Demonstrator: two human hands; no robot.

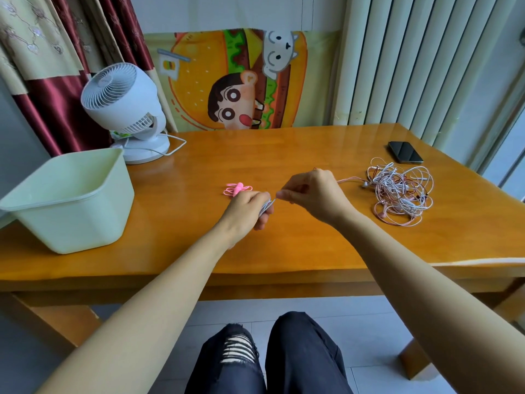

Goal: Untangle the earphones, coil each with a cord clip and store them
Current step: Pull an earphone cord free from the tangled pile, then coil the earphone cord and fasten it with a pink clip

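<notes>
So, where I'm at: the pale green bin (85, 223) sits at the far left of the tabletop (199, 251), next to the white desk fan (119, 100). I can't see anything in the bin from this angle, so I'd guess nothing is stored yet.

The pink cord clips (237, 189) lie in a little bunch mid-table, just beyond my left hand (248, 207). That hand is curled round a small coil (267, 206) of pale earphone cord, several loops pinched flat. My right hand (312, 194) is right beside it, nearly touching, thumb and finger pinching the free run of the same cord. From under that hand the cord (349, 180) trails off right, along the tabletop, into the tangle (400, 191), a messy heap of pinkish and white earphones with some red wire in it. My phone (404, 152) lies face up just behind the heap.

So I'd say I'm on the coiling step for the first pair, and the far end isn't free of the heap yet. Next I need to draw more slack without dragging the whole knot along, keep feeding loops onto the coil, then hold it tight one-handed while I grab a clip. The clips are close, so that bit's easy. Most of the job is left.
</notes>
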